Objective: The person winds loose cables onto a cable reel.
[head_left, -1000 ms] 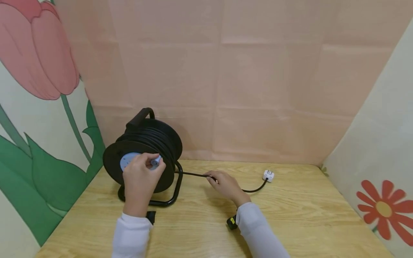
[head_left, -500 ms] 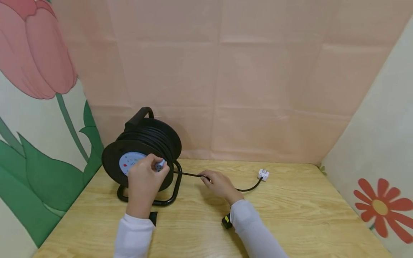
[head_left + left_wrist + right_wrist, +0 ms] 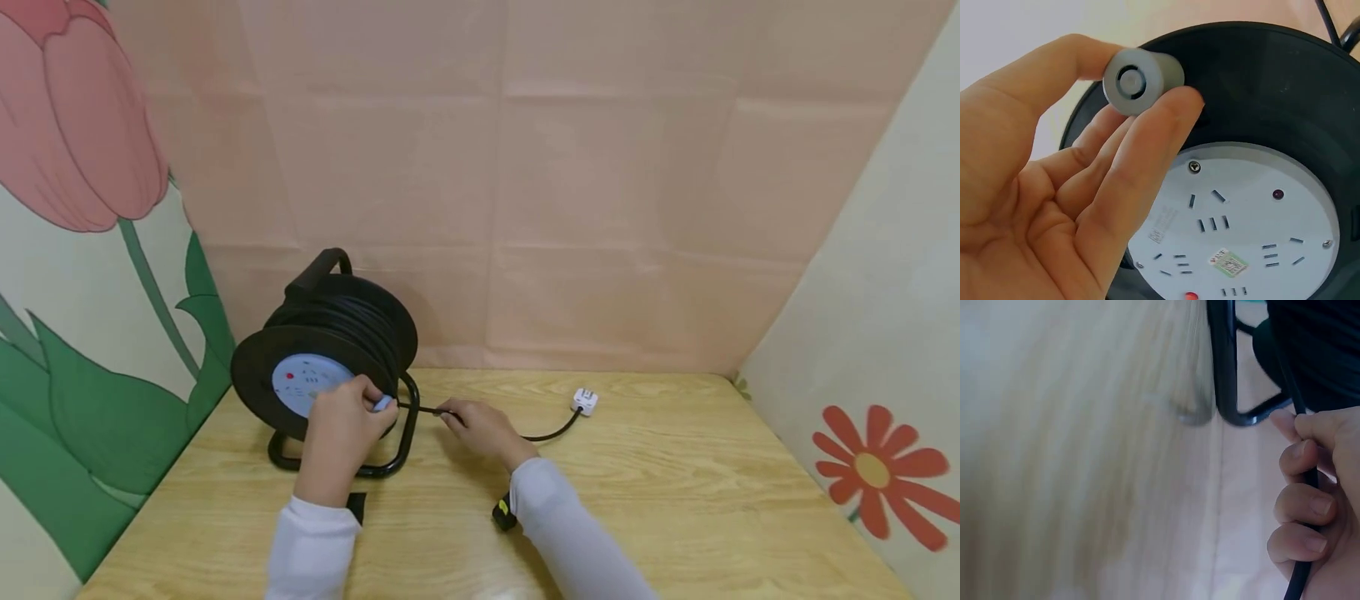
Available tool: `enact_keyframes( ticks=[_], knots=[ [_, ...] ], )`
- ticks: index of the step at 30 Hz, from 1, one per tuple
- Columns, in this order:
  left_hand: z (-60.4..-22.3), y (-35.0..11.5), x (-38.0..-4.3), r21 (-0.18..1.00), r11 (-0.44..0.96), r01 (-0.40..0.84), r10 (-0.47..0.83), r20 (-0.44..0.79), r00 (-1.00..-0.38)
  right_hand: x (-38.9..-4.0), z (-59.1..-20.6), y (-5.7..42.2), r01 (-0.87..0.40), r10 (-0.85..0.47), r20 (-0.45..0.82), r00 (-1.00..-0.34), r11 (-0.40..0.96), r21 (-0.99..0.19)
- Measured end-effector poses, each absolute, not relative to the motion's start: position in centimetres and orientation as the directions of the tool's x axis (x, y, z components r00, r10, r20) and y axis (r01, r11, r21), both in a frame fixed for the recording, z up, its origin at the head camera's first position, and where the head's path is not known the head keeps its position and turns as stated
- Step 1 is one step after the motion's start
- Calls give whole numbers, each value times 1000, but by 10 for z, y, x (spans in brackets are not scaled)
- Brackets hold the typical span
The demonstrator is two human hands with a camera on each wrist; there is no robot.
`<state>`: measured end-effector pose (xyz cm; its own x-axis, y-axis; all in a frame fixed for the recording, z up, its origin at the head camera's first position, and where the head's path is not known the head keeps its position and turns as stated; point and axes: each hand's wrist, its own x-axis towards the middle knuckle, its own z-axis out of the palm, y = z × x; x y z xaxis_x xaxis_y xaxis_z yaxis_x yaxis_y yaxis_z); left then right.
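Observation:
A black cable reel (image 3: 322, 333) stands on a tubular frame at the left of the table, wound with black cable. My left hand (image 3: 341, 425) pinches the blue-grey crank knob (image 3: 1138, 81) on the reel's front disc between thumb and fingers. The pale blue socket panel (image 3: 303, 382), with its slots and a red button, is in the disc's middle. To the right, my right hand (image 3: 480, 429) holds the loose cable (image 3: 1300, 578) with fingers curled round it. That cable runs from the reel through the hand to a white plug (image 3: 585, 402) lying on the table.
A black and yellow object (image 3: 504, 512) lies by the right cuff, partly hidden. A flat black piece (image 3: 357, 507) shows beside the left sleeve. The wooden table (image 3: 675, 500) meets a pink sheet behind and flower-printed sheets at both sides.
My left hand has carried the knob down and right, and the reel's disc and socket panel have turned clockwise. The right hand, cable and plug have shifted left, nearer the reel.

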<state>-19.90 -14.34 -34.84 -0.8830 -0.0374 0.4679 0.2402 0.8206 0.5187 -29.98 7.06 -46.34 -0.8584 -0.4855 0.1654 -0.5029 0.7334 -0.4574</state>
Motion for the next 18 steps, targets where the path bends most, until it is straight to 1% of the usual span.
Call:
enact_keyframes(
  ticks=[4, 10, 14, 18],
  knots=[
    [-351, -144, -199, 518, 826, 222, -22, 424, -906, -299, -466, 65, -501, -491, 150, -858, 734, -460],
    [-353, -145, -201, 525, 825, 210, -18, 396, -918, -299, -465, 69, -496, -496, 129, -859, 743, -448],
    [-354, -145, -202, 529, 826, 196, -17, 370, -929, -302, -466, 88, -513, -520, 111, -847, 746, -424],
    [-357, -145, -202, 528, 829, 182, -7, 335, -942, -306, -468, 125, -526, -560, 65, -826, 723, -447]
  ],
)
